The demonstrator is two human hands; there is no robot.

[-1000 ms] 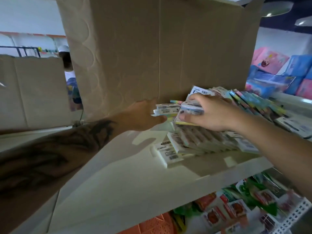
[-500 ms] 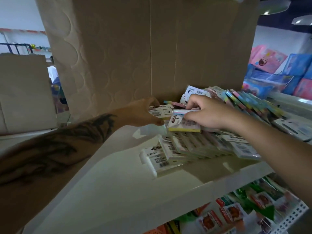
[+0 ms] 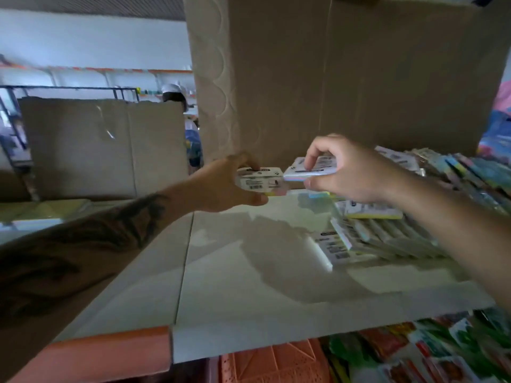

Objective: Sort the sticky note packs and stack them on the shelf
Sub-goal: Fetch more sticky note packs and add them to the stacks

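Observation:
My left hand (image 3: 224,185) grips a white-labelled sticky note pack (image 3: 261,181) above the white shelf (image 3: 235,286). Beside it, my right hand (image 3: 348,172) pinches another pastel pack (image 3: 311,171), thumb under it and fingers on top. The two packs nearly touch edge to edge. A row of sticky note packs (image 3: 381,239) leans on the shelf under my right forearm. A looser heap of coloured packs (image 3: 453,172) lies at the far right.
A tall cardboard box (image 3: 345,78) stands at the back of the shelf. Another flat carton (image 3: 105,145) stands to the left, with a person (image 3: 177,100) behind it. Below the shelf sit an orange crate (image 3: 276,363) and packaged goods (image 3: 428,349).
Both hands have lifted off the pile, each holding a pack, and now hold them side by side in the air. The view has swung to the left.

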